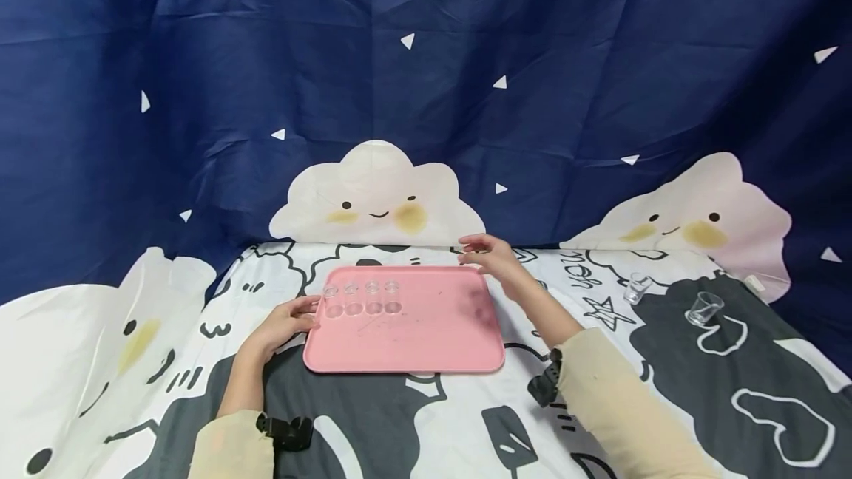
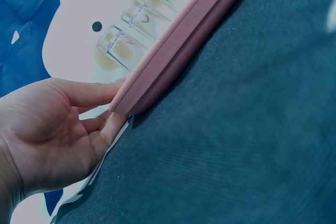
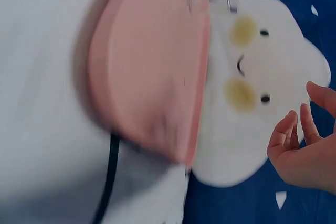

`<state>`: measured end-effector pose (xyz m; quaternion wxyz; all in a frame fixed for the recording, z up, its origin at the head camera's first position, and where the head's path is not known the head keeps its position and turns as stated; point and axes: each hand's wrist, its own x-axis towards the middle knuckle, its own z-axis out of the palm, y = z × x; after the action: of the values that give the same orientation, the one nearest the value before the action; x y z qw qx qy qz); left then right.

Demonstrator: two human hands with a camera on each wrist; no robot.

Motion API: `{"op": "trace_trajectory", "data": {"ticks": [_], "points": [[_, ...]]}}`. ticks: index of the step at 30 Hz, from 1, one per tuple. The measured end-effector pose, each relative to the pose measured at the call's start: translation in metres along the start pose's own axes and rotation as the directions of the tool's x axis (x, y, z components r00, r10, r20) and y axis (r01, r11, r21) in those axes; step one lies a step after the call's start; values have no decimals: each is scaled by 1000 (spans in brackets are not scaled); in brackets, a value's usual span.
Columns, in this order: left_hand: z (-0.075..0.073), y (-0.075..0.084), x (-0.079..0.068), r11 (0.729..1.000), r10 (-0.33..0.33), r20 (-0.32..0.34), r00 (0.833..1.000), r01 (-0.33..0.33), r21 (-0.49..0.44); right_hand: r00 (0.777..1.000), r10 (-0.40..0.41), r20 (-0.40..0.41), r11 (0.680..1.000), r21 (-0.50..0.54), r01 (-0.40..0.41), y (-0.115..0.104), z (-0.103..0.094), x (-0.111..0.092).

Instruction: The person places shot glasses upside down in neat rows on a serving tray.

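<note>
A pink tray (image 1: 439,338) lies on the patterned cloth. Several small clear shot glasses (image 1: 373,299) stand in a row on its left part. My left hand (image 1: 288,322) is at the tray's left edge. In the left wrist view, its thumb lies at the rim and the fingers (image 2: 107,132) reach beneath, pinching the edge. My right hand (image 1: 494,257) is raised over the tray's far right corner, fingers loosely bent and holding nothing. The right wrist view shows that hand (image 3: 307,148) apart from the tray (image 3: 152,61).
Two more clear shot glasses, one farther back (image 1: 637,288) and one nearer (image 1: 704,309), stand to the right on the cloth (image 1: 466,427). A dark blue curtain (image 1: 426,58) with white clouds hangs behind.
</note>
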<state>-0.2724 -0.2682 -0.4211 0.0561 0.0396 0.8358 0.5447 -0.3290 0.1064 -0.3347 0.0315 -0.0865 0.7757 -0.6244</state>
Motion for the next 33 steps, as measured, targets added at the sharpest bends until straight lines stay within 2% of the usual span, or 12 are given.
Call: {"op": "trace_trajectory", "data": {"ticks": [4, 11, 17, 22, 25, 28, 31, 33], "points": [[-2, -1, 0, 1000, 4, -3, 1000, -4, 10, 1000, 8, -30, 1000, 2, -8, 5, -32, -2], [-2, -3, 0, 1000, 8, -4, 1000, -8, 8, 996, 4, -89, 997, -72, -10, 12, -84, -10], [-2, -2, -1, 1000, 11, -1, 1000, -11, 5, 987, -6, -158, 981, -190, -24, 18, -118, -18], [-1, -2, 0, 1000, 4, -3, 1000, -4, -5, 971, -37, -238, 957, -290, -35, 25, -143, -27], [0, -3, 0, 1000, 7, 2, 1000, -7, -2, 952, -48, -302, 951, -305, -49, 52, -170, -19], [0, -3, 0, 1000, 8, 5, 1000, -8, 3, 918, -61, -391, 953, -296, -63, 104, -209, 2], [0, -4, 0, 1000, 6, 2, 1000, -6, 3, 864, -89, -495, 947, -311, -80, 155, -246, 23], [0, -4, 0, 1000, 9, 3, 1000, -9, 6, 834, -115, -540, 939, -333, -86, 176, -263, 27]]}}
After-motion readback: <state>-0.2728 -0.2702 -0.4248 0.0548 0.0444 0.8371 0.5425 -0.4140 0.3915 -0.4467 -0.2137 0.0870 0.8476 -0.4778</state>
